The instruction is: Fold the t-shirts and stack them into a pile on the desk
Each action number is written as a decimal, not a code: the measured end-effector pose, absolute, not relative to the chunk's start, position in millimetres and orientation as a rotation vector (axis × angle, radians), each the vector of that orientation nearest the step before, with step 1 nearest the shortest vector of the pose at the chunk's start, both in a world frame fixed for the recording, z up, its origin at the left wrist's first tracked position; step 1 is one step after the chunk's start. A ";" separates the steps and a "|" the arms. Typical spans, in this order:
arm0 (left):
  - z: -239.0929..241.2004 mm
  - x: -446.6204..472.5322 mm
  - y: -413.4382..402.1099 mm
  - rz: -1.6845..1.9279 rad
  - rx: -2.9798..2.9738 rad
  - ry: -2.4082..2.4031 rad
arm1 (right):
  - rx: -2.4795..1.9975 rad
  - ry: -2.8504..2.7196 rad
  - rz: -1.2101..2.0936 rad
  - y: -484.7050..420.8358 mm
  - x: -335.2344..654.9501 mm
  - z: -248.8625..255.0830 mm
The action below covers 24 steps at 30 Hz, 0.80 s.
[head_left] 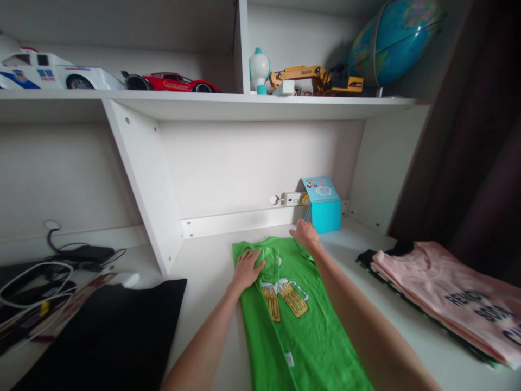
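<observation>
A green T-shirt (301, 336) lies lengthwise on the white desk, printed with two beer mugs. Its left side is folded inward over part of the print, and a small white label shows on the folded part. My left hand (247, 269) rests flat on the folded layer near the top, fingers spread. At the shirt's upper right corner is my right hand (306, 233), thumb and a finger apart; its other fingers are partly hidden. Just behind that hand stands a turquoise desk calendar (326, 216).
Folded clothes, a pink shirt (451, 288) uppermost, lie to the right. On the left are a black garment (122, 326) and cables (44, 293). A power socket (292, 199) is on the back wall. The shelf (183, 98) above holds toy vehicles and a globe (396, 43).
</observation>
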<state>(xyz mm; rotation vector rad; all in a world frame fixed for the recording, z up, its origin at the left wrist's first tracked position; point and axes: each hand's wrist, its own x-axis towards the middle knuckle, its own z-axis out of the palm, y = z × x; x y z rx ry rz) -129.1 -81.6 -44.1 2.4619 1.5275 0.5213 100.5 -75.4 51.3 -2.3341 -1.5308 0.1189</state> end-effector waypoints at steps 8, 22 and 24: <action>-43.2 -129.2 -83.3 0.515 2.463 1.513 | -2.457 -1.591 0.269 -119.1 128.3 3.0; -41.7 -128.8 -83.6 0.487 2.478 1.504 | -2.044 -1.827 0.211 -127.4 38.3 36.0; -42.7 -128.9 -82.2 0.469 2.474 1.516 | -1.848 -2.003 0.281 -138.2 27.4 36.7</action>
